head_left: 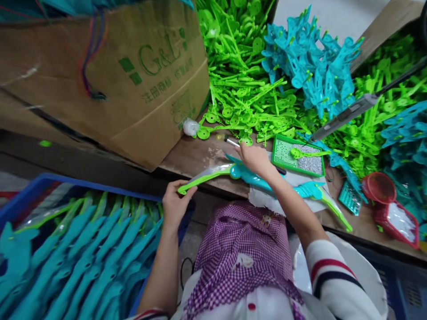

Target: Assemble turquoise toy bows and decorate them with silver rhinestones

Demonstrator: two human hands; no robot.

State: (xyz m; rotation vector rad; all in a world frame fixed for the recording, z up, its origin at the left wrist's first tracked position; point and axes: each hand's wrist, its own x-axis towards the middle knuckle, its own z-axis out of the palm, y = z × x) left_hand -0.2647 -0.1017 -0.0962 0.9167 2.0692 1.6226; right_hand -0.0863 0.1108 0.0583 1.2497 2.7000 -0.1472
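A long plastic part, turquoise in the middle with lime-green arms under clear film at both ends, lies across the bench edge. My left hand is closed on the tip of its left green arm, thumb and fingers pinching it. Above its turquoise middle, my right hand is closed around a slim pen-like tool with a silvery shaft; its exact kind is unclear. My right forearm hides some of the turquoise section. Beyond that wrist sits a green tray of small metal pieces, with a lime-green arm lying over it.
Lime-green parts and turquoise parts are heaped at the back. A power screwdriver slants in from the right. A cardboard box stands left, above a blue crate of turquoise parts. Red containers sit right.
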